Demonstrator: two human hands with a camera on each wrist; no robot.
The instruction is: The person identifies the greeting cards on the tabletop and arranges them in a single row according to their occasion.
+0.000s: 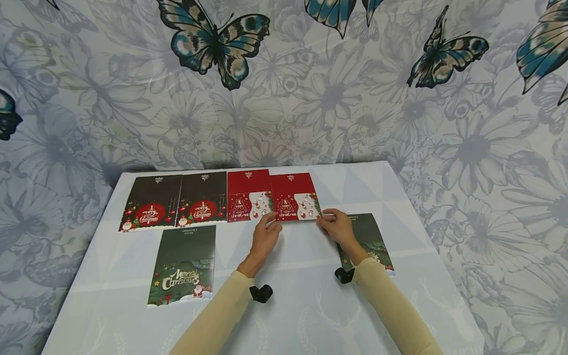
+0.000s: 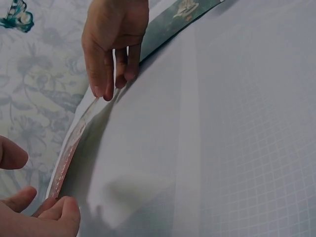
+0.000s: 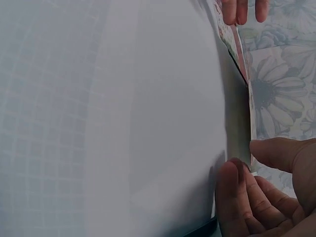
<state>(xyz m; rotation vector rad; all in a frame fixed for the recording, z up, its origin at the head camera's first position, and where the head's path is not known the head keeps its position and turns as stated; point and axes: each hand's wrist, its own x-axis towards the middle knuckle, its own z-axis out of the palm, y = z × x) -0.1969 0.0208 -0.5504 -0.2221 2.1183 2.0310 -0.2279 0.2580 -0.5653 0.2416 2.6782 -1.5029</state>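
The right-hand red Christmas card (image 1: 295,197) lies unfolded at the end of the back row, its near edge raised in the wrist views. My left hand (image 1: 265,241) holds its near left corner, with fingertips right at the edge. At the opposite near corner, my right hand (image 1: 340,229) pinches the card between thumb (image 3: 271,152) and fingers. A second red card (image 1: 249,196) lies directly to its left. Under my right forearm, a green Merry Christmas card (image 1: 361,231) is partly hidden.
Two dark Christmas cards (image 1: 155,197) continue the row leftward along the table's back. Another green card (image 1: 183,264) lies nearer, at front left. The white cloth-covered table (image 1: 306,315) meets a butterfly-patterned backdrop (image 1: 284,98). Black camera mounts (image 1: 261,294) sit at both wrists.
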